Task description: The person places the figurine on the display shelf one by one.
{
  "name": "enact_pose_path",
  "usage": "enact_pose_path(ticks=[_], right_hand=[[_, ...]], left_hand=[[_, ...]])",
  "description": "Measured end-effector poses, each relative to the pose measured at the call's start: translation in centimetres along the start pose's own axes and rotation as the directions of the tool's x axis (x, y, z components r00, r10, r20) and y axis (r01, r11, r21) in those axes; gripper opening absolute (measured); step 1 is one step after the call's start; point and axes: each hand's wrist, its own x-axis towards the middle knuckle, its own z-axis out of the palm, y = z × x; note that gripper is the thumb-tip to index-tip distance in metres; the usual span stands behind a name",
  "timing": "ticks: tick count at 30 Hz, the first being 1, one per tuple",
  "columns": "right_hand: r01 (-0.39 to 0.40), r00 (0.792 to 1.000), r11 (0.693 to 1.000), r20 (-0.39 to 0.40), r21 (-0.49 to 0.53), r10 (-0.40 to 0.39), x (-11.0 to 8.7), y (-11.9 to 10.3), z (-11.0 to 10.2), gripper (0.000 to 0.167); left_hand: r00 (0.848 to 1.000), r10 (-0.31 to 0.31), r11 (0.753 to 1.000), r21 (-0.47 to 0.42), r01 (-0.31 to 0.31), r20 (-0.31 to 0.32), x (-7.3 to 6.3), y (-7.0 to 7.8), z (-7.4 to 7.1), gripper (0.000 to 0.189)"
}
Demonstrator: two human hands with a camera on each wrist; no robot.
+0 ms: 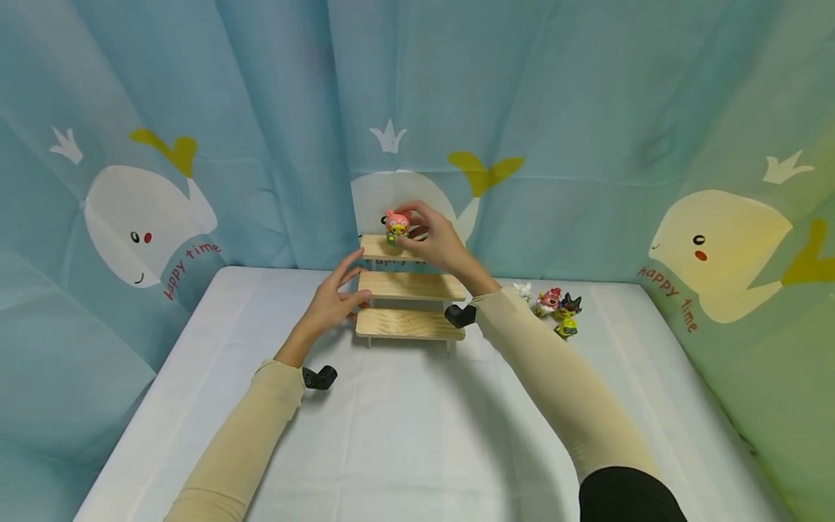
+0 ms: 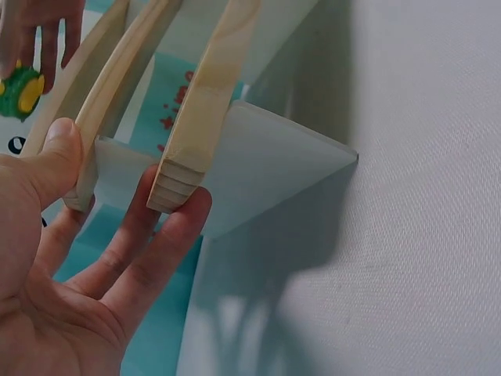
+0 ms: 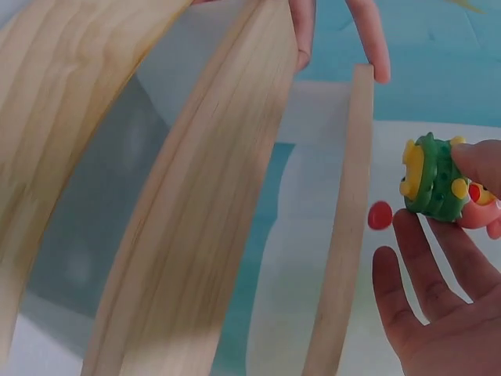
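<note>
In the head view, my right hand pinches a small toy figurine with a pink head and green lower body. It is held just above the top board of a three-tier wooden display stand. The right wrist view shows a gap between the figurine's green base and the top board. My left hand grips the stand's left end. Up close in the left wrist view, its thumb presses the middle board and two fingertips touch the bottom board's end.
Several small figurines stand in a group on the white-covered table, right of the stand. A blue curtain with whale prints hangs behind the table and along its sides.
</note>
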Motion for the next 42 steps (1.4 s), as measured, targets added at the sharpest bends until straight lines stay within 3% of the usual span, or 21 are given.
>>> enact_pose_path(ticks=[22,42], right_hand=[[-0.049,0.997,0.998,-0.065,0.044,0.051,1.5,0.9,3.6,0.044],[-0.005,1.000,1.000,-0.029,0.030,0.005,1.4,1.0,4.0,0.047]], left_hand=[[1.000,-0.003,1.000,-0.006,0.003,-0.006,0.1,-0.3,0.0,0.078],[1.000,-0.006,1.000,-0.003,0.006,-0.002,0.0,-0.2,-0.1,0.078]])
